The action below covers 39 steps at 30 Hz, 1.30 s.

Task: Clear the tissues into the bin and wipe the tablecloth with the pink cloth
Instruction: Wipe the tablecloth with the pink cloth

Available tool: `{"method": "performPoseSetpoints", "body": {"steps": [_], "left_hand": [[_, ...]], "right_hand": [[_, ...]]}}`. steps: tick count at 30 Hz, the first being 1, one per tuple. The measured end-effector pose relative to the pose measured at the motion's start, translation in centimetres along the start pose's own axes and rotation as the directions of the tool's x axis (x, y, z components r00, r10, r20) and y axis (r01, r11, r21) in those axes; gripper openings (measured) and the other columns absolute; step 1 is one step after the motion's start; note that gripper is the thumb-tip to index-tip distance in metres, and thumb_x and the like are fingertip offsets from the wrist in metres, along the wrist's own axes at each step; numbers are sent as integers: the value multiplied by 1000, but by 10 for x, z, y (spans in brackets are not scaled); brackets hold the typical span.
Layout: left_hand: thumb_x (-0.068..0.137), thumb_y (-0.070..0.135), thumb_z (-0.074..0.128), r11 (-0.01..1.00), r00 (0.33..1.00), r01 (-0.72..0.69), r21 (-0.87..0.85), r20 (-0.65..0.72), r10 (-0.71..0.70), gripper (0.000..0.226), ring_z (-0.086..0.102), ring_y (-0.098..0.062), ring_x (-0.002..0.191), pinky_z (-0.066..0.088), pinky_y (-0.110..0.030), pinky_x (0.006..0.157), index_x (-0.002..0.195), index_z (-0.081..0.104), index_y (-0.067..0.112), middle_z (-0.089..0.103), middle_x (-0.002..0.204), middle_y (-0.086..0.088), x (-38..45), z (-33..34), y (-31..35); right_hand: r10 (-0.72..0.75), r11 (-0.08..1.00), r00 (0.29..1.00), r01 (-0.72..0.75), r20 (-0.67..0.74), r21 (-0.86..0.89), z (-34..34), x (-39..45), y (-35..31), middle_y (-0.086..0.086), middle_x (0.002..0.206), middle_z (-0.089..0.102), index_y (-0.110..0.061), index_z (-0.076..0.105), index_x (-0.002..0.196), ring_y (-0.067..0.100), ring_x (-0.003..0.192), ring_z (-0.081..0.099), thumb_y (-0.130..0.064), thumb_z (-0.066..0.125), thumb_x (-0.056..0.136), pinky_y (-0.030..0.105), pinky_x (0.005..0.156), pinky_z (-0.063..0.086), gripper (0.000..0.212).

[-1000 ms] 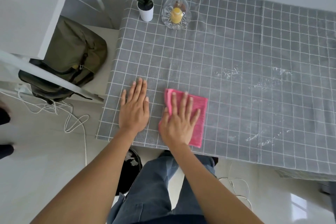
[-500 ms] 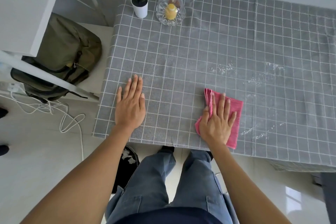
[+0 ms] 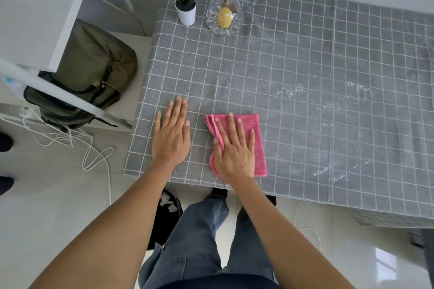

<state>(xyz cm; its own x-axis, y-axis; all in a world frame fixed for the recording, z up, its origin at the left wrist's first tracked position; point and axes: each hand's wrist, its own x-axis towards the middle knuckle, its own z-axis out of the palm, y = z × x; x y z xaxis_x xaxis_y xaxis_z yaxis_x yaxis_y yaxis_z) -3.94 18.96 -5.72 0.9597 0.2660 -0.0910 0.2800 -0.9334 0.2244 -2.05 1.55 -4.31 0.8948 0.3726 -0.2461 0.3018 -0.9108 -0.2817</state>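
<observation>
**Flat hands on the grid cloth, pink cloth under the right**

The right hand (image 3: pixel 234 148) lies flat with straight, slightly spread fingers on the pink cloth (image 3: pixel 254 145), pressing it onto the grey checked tablecloth (image 3: pixel 305 54) near the front edge of the desk. The cloth is folded into a rough rectangle, bunched along its left side beside the thumb. The left hand (image 3: pixel 171 134) rests palm down on the bare tablecloth just beside it, fingers straight and close together, holding nothing.

White streaks and specks (image 3: pixel 291 89) mark the tablecloth to the right of the hands, well apart from the pink cloth. At the far left corner of the desk a small potted plant (image 3: pixel 186 4) in a white pot stands upright, just beside a clear glass dish (image 3: pixel 224 14) with something yellow in it.

Below the desk's front edge, between the left forearm and the person's jeans, a dark bin (image 3: pixel 169 209) shows with white crumpled tissues (image 3: pixel 168 202) inside. A green backpack (image 3: pixel 89 77) sits on a low surface left of the desk, with white cables (image 3: pixel 94 155) looped on the floor.
</observation>
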Motion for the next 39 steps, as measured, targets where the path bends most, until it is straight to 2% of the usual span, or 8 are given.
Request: {"method": "performPoseSetpoints", "body": {"steps": [8, 12, 18, 23, 28, 33, 36, 39], "left_hand": [[98, 34, 2, 1000, 1000, -9, 11, 8, 9, 56, -7, -11, 147, -4, -41, 119, 152, -1, 20, -4, 160, 5, 0, -1, 7], [98, 36, 2, 998, 998, 51, -38, 29, -49, 57, -10, -13, 146, -5, -45, 119, 152, -4, 19, -7, 159, 3, 2, 4, 17], [101, 35, 7, 981, 988, -122, -150, 80, 135, 52, -14, -11, 145, -6, -44, 119, 150, -6, 20, -12, 158, 4, -1, 18, 102], [101, 34, 10, 990, 991, -111, -89, 61, 116, 54, -9, -12, 146, -5, -43, 119, 152, -2, 20, -6, 159, 4, -8, 34, 131], [103, 33, 15, 991, 993, -114, -68, 35, 116, 54, -10, -12, 146, -6, -43, 119, 152, -3, 20, -8, 159, 5, -8, 36, 131], [101, 34, 10, 992, 993, -111, -62, 32, 113, 54, -7, -13, 147, -2, -45, 119, 152, -3, 20, -7, 159, 5, -9, 36, 130], [101, 33, 11, 992, 993, -114, -58, 36, 116, 54, -5, -13, 147, -1, -46, 119, 152, -1, 20, -4, 159, 5, -8, 35, 132], [99, 33, 8, 992, 992, -120, -45, 42, 122, 55, -3, -14, 147, 0, -46, 119, 152, 3, 18, -1, 159, 4, -9, 34, 132]], "right_hand": [[196, 980, 978, -197, -68, -7, -24, -11, 83, -7, 158, -13, -40, -12, 148, 16, 146, -13, -47, 3, 94, 47, 116, -12, 56], [190, 981, 980, -191, -57, -19, -20, -9, 75, -5, 158, -14, -40, -11, 149, 15, 145, -15, -46, 5, 95, 46, 116, -14, 56], [161, 987, 985, -160, -65, 27, -21, -10, 80, -5, 159, -12, -39, -8, 149, 15, 146, -13, -46, 4, 95, 47, 116, -12, 56], [153, 988, 984, -151, -91, 37, -28, -22, 114, -7, 159, -8, -38, -4, 150, 13, 146, -12, -45, 7, 96, 46, 117, -9, 55], [342, 940, 933, -340, -115, 37, -42, -39, 180, -6, 160, -7, -39, -7, 148, 13, 146, -11, -45, 6, 95, 47, 118, -8, 55], [487, 872, 868, -477, -99, 112, -39, -32, 157, -2, 159, -16, -36, -14, 147, 19, 145, -18, -45, 4, 93, 50, 116, -13, 58], [353, 935, 933, -350, -63, 51, -33, -26, 118, 2, 156, -25, -35, -23, 146, 25, 143, -23, -43, 6, 96, 54, 114, -13, 59], [174, 984, 984, -173, -39, 41, -23, -23, 85, 1, 157, -23, -35, -19, 147, 22, 143, -24, -42, 12, 98, 53, 113, -16, 59]]}}
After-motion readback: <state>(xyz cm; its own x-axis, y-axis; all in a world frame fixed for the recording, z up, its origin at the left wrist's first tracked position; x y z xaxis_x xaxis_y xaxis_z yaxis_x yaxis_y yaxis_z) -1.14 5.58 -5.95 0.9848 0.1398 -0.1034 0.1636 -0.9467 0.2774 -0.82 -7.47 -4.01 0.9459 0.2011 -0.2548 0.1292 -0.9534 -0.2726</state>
